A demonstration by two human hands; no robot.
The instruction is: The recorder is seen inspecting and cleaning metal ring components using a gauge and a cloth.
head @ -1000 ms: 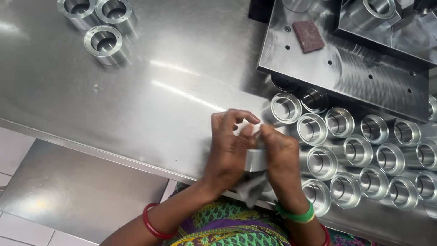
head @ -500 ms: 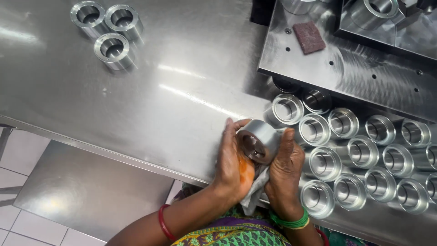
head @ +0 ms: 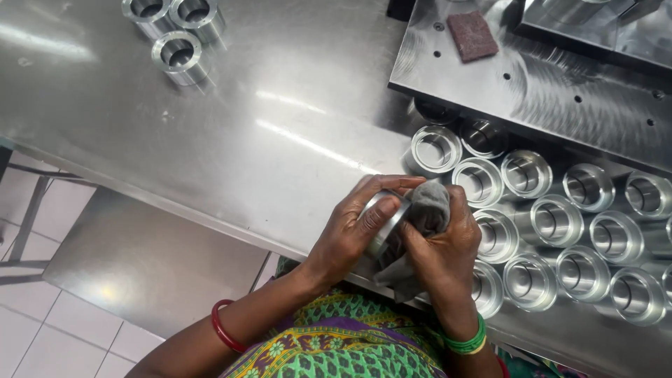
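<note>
Over the steel bench (head: 210, 133), the left hand (head: 350, 227) has its fingers clamped around a metal ring (head: 385, 220) while the right hand (head: 441, 248) presses a grey cloth (head: 427, 210) into it. Three rings (head: 175, 31) sit apart at far left; many rings (head: 560, 224) are ranked at right, seemingly unwiped.
</note>
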